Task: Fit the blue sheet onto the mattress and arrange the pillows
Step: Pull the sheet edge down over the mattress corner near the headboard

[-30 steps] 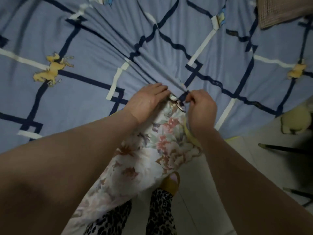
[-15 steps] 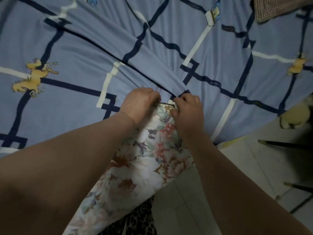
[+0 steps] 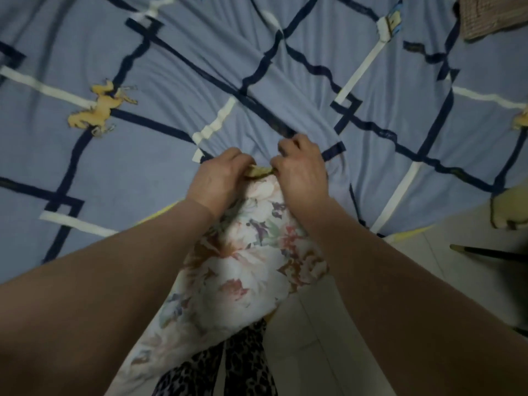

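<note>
The blue sheet [image 3: 177,81], with dark and white lines and yellow horse figures, covers the bed and is creased toward the near corner. That corner of the mattress [image 3: 251,252] shows bare, with a floral cover. My left hand [image 3: 220,178] and my right hand [image 3: 300,167] sit side by side at the top of this corner, fingers curled into the edge of the blue sheet. Between the hands a short yellowish strip of edge shows. No pillow is clearly in view.
A brown checked cloth [image 3: 497,15] lies at the far right on the bed. Pale tiled floor [image 3: 328,338] is below right, with a yellowish object [image 3: 511,210] and dark thin legs [image 3: 491,252] on it. My leopard-print trousers [image 3: 243,364] show below the mattress corner.
Both hands have shifted slightly apart along the corner, still gripping the sheet edge. The folds of the blue sheet running to the corner have changed shape, and the camera has moved.
</note>
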